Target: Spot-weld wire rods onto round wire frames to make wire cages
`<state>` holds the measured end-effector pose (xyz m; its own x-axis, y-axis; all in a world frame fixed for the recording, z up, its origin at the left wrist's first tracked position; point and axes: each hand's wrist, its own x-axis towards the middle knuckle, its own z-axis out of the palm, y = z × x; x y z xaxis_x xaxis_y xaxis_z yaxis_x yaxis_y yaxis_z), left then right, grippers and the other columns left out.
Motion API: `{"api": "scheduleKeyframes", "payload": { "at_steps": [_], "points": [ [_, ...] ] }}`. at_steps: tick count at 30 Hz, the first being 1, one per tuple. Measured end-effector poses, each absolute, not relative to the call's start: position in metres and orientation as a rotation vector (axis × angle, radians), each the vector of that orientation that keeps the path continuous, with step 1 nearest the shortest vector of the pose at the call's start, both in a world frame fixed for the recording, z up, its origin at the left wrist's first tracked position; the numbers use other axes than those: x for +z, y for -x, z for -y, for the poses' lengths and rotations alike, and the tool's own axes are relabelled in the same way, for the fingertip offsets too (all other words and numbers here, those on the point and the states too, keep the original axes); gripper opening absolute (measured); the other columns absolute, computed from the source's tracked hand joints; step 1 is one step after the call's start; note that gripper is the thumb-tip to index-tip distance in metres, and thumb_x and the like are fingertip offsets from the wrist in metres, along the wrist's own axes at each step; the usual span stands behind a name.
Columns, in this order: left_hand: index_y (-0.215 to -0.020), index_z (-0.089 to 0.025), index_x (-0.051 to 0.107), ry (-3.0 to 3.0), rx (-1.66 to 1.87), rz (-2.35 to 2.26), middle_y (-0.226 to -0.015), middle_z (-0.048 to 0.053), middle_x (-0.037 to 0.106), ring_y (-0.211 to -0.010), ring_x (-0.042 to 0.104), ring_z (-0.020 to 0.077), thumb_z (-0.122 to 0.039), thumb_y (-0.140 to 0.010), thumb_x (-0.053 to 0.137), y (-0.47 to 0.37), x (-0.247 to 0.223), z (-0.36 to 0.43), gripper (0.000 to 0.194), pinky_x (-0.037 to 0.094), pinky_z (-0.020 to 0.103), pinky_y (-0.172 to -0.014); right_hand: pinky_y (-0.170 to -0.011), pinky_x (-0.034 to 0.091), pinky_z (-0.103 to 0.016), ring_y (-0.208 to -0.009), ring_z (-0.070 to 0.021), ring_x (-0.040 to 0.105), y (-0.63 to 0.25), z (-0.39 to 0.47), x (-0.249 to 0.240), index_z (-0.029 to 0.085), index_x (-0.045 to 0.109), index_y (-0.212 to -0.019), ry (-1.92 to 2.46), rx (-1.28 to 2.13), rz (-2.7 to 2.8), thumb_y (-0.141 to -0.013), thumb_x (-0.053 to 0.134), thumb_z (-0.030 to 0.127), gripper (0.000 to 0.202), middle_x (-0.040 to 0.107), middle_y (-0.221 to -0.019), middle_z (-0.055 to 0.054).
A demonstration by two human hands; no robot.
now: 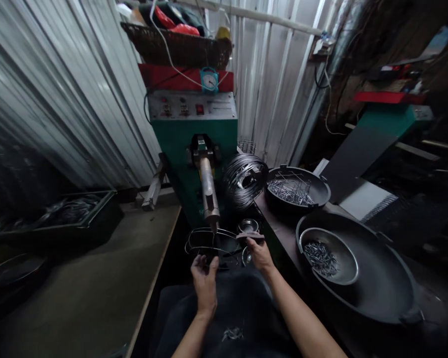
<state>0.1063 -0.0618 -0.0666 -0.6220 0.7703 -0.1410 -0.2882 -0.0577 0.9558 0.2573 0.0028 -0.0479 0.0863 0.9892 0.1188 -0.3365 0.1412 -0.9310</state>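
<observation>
The right hand point(260, 254), low in the centre of the frame, has its fingers closed round a dark flat piece point(252, 237), while the left hand point(204, 281), just left of it, is half curled, thumb apart; whether it has hold of anything, I can't tell in this gloom. Behind it all, a corrugated metal wall point(276, 89) fills the top, and here's the big one in front, a green machine point(182, 136) at upper centre, its metal shaft slanting down toward the hands. Over to the lower right, a wide dark pan point(381, 278) takes up plenty of room, and at the left edge sits a green bin point(100, 211) with a dull, tangled heap inside. Right of centre, a smaller dark pan point(323, 193) on the table point(278, 226) carries thin metal pieces. Inside the wide pan, a metal bowl point(349, 251) holds short metal bits. A wire coil point(233, 179) hangs beside the machine, and there, at lower centre, is the wire frame point(205, 247), under the shaft's tip and right by the left hand's fingers. Smaller now: a little round bowl point(248, 226) just beyond the right hand, a blue dial point(209, 80) up top, and loose metal slivers point(233, 333) on the dark lap at bottom centre.
</observation>
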Motion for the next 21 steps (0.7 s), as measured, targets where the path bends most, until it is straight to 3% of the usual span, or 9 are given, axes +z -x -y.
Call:
{"api": "scheduleKeyframes", "payload": {
  "at_steps": [4, 8, 12, 17, 21],
  "points": [
    [-0.115, -0.021, 0.042, -0.771, 1.596, -1.608, -0.117, 0.009, 0.049, -0.113, 0.046, 0.0211, -0.043, -0.063, 0.073, -0.125, -0.072, 0.055, 0.065, 0.034, 0.037, -0.097, -0.086, 0.046, -0.038, -0.088, -0.0220, 0.063, -0.261, 0.000, -0.057, 0.020, 0.064, -0.082, 0.805, 1.260, 0.880, -0.070, 0.065, 0.038, 0.022, 0.069, -0.087, -0.005],
    [-0.108, -0.020, 0.045, -0.847, 1.607, -1.612, -0.092, 0.003, 0.054, -0.089, 0.054, 0.0168, -0.041, -0.061, 0.075, -0.127, -0.074, 0.037, 0.059, 0.041, 0.035, -0.085, -0.088, 0.044, -0.036, -0.088, -0.0200, 0.063, -0.271, 0.006, -0.063, 0.021, 0.063, -0.084, 0.895, 1.201, 0.992, -0.071, 0.066, 0.032, 0.018, 0.069, -0.089, -0.004],
    [-0.095, -0.021, 0.046, -0.885, 1.740, -1.481, -0.081, -0.002, 0.051, -0.074, 0.052, 0.0114, -0.035, -0.059, 0.076, -0.125, -0.069, 0.035, 0.049, 0.043, 0.028, -0.074, -0.084, 0.046, -0.033, -0.087, -0.0191, 0.062, -0.273, 0.015, -0.059, 0.020, 0.063, -0.084, 0.963, 1.121, 1.130, -0.071, 0.067, 0.033, 0.018, 0.068, -0.087, -0.003],
    [-0.094, -0.024, 0.044, -0.649, 1.762, -1.310, -0.086, -0.002, 0.050, -0.079, 0.053, 0.0102, -0.034, -0.060, 0.075, -0.123, -0.063, 0.041, 0.048, 0.044, 0.026, -0.073, -0.073, 0.048, -0.030, -0.076, -0.0175, 0.061, -0.259, 0.011, -0.033, 0.019, 0.062, -0.084, 1.001, 0.961, 1.372, -0.074, 0.064, 0.034, 0.018, 0.065, -0.080, -0.003],
    [-0.093, -0.025, 0.042, -0.422, 1.689, -1.247, -0.089, -0.001, 0.049, -0.081, 0.054, 0.0127, -0.037, -0.057, 0.076, -0.116, -0.057, 0.041, 0.051, 0.048, 0.030, -0.068, -0.073, 0.047, -0.030, -0.078, -0.0180, 0.060, -0.243, -0.002, -0.020, 0.019, 0.062, -0.083, 1.014, 0.807, 1.547, -0.076, 0.063, 0.031, 0.014, 0.065, -0.082, -0.004]
  ]
}}
